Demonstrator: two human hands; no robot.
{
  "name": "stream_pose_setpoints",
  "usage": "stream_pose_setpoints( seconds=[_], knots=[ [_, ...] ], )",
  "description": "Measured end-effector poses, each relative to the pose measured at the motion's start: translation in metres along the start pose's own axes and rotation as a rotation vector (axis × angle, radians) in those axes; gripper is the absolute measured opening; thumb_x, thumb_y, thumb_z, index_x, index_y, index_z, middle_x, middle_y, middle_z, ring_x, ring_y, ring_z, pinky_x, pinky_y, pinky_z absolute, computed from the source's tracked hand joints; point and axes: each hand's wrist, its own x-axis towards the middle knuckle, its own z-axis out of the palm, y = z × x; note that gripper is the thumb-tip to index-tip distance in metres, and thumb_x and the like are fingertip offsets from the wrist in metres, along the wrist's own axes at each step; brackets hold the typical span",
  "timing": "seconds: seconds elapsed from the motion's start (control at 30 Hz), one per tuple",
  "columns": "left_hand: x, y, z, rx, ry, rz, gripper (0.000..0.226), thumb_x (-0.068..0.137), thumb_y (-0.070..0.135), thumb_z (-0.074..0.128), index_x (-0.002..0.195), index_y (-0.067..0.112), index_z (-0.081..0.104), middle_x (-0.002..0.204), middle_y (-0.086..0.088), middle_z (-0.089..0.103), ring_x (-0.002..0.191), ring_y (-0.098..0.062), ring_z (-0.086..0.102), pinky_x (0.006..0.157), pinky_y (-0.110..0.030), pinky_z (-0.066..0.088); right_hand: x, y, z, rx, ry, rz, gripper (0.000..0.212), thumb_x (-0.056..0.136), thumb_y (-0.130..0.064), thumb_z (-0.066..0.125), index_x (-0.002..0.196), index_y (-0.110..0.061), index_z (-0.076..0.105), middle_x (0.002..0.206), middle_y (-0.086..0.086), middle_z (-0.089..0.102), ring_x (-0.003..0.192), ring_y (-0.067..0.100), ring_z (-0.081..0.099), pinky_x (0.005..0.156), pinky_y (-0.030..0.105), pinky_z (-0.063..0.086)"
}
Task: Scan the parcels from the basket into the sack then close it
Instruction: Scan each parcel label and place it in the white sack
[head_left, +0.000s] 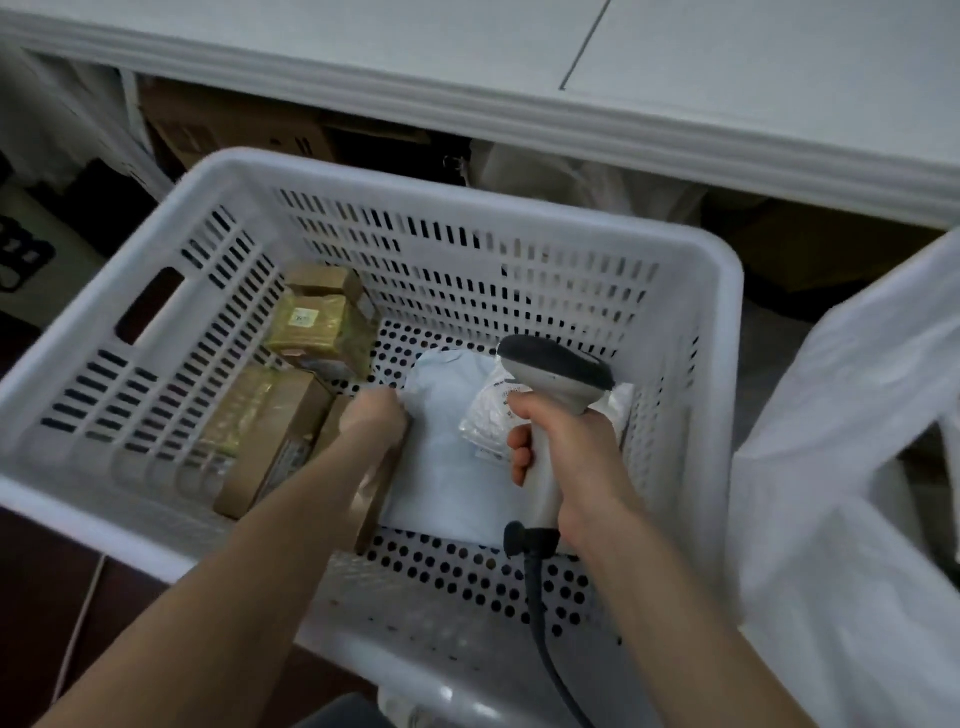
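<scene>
Slotted white plastic basket (467, 208) holding brown cardboard boxes (270, 436), smooth pale-blue mailer (452, 467); labels unreadable. Left hand (379, 415) at mailer's edge, grip too blurred to tell. Right hand (571, 457) curled round grey scanner (556, 371). White sack (857, 493) alongside.

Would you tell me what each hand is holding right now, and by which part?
The right hand grips the scanner by its handle. The left hand is at the left edge of the mailer; blur hides any grip.
</scene>
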Motion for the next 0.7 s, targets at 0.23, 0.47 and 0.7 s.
stream_pose_setpoints(
  seconds=[0.23, 0.47, 0.7],
  knots=[
    [-0.106, 0.036, -0.114, -1.185, -0.055, 0.107, 0.010, 0.090, 0.011, 0.063, 0.100, 0.008, 0.062, 0.093, -0.011, 0.072, 0.086, -0.029, 0.070, 0.079, -0.045, 0.057, -0.093, -0.036, -0.011, 0.058, -0.052, -0.152, 0.008, 0.085, -0.010, 0.066, 0.078, -0.008, 0.064, 0.052, 0.003, 0.054, 0.041, 0.010, 0.045, 0.046, 0.022, 0.040],
    [-0.235, 0.069, -0.186, -1.488, -0.126, 0.375, 0.012, 0.092, 0.005, 0.056, 0.103, 0.001, 0.062, 0.090, -0.010, 0.075, 0.086, -0.025, 0.072, 0.075, -0.042, 0.059, -0.201, -0.063, -0.067, 0.135, 0.031, -0.421, 0.013, 0.083, -0.004, 0.068, 0.072, -0.009, 0.065, 0.055, 0.003, 0.056, 0.041, 0.010, 0.047, 0.044, 0.022, 0.041],
    [-0.340, 0.140, -0.187, -1.444, -0.248, 0.558, 0.017, 0.092, 0.002, 0.057, 0.107, -0.003, 0.062, 0.091, -0.012, 0.074, 0.081, -0.024, 0.072, 0.072, -0.039, 0.061, -0.256, -0.069, -0.126, 0.142, 0.177, -0.592, 0.019, 0.078, 0.005, 0.069, 0.066, -0.006, 0.060, 0.047, 0.000, 0.053, 0.041, 0.011, 0.047, 0.044, 0.024, 0.039]
  ],
)
